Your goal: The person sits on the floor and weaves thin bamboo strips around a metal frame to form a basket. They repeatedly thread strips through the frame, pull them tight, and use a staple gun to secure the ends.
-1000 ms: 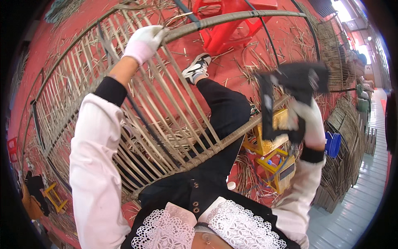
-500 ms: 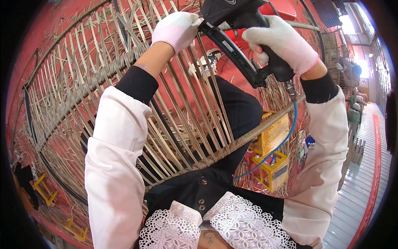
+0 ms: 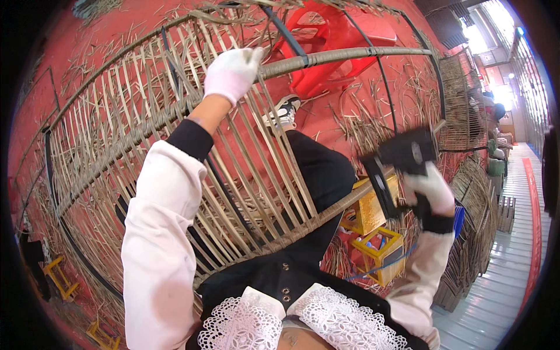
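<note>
We hold our white-gloved left hand [image 3: 232, 71] closed around the far rim pole of the large curved frame of woven bamboo slats [image 3: 175, 157], which leans across our lap and reaches far to the left over the red floor [image 3: 35, 76]. Our white-gloved right hand [image 3: 429, 189] is wrapped around the grip of a black handheld nail gun [image 3: 396, 166], held off to the right, clear of the frame and just above the yellow box-shaped stools [image 3: 373, 227] that stand near our right knee. A thin blue hose [image 3: 385, 265] trails down from the tool toward the stools.

To do this step well, we judge that the left hand should keep the rim pole steady so the slats do not spring apart (they look loose at their far ends). The tool's nose is best set square on a slat where it crosses the rim pole, well clear of the gloved fingers. We would also keep the hose from snagging on slat tips.

A red plastic chair [image 3: 332, 41] stands beyond the frame at the far side, and loose bamboo shavings [image 3: 361, 116] litter the floor around our black-and-white shoe [image 3: 283, 111]. Stacked woven panels [image 3: 466, 105] line the right.
</note>
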`<action>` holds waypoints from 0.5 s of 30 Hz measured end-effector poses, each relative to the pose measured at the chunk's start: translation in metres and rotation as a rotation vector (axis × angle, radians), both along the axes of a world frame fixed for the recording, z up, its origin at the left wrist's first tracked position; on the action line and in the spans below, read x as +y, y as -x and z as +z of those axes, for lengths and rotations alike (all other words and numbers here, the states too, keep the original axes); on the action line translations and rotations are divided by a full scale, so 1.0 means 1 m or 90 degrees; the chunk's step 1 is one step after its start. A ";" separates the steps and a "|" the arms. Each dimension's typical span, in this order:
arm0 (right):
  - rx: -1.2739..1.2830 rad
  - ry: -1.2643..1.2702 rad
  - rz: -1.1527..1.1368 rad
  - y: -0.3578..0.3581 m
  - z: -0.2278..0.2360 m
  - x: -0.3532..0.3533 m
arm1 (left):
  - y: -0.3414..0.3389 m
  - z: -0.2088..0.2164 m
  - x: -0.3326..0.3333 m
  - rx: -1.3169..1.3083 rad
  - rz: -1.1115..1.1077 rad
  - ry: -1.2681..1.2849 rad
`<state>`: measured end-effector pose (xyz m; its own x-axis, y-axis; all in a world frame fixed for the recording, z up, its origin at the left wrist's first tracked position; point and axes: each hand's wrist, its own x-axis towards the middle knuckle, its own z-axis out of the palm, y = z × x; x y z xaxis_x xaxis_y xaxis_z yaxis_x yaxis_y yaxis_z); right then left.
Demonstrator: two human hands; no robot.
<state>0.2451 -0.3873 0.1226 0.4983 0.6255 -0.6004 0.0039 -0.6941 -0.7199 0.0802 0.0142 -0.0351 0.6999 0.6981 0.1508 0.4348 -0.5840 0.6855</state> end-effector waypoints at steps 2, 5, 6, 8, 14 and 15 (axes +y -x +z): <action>-0.029 0.056 -0.049 -0.024 -0.018 -0.099 | 0.003 -0.002 -0.007 -0.151 0.095 -0.083; -0.136 0.173 -0.211 -0.055 -0.091 -0.204 | 0.004 -0.003 -0.015 -0.160 0.127 -0.213; -0.152 0.269 -0.261 -0.062 -0.125 -0.226 | 0.004 -0.002 -0.017 -0.087 0.105 -0.225; -0.484 0.373 -0.217 -0.068 -0.212 -0.247 | 0.005 0.000 -0.022 0.089 0.068 -0.230; -0.621 0.523 -0.404 -0.028 -0.346 -0.243 | 0.028 0.001 -0.041 0.067 0.053 -0.385; -0.671 0.558 -0.384 -0.018 -0.346 -0.229 | 0.034 -0.001 -0.043 0.111 0.077 -0.380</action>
<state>0.2627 -0.6166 -0.2239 0.9748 -0.1853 0.1243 -0.1945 -0.9787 0.0661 0.0465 -0.0284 -0.0359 0.6706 0.6045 0.4300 0.5972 -0.7838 0.1703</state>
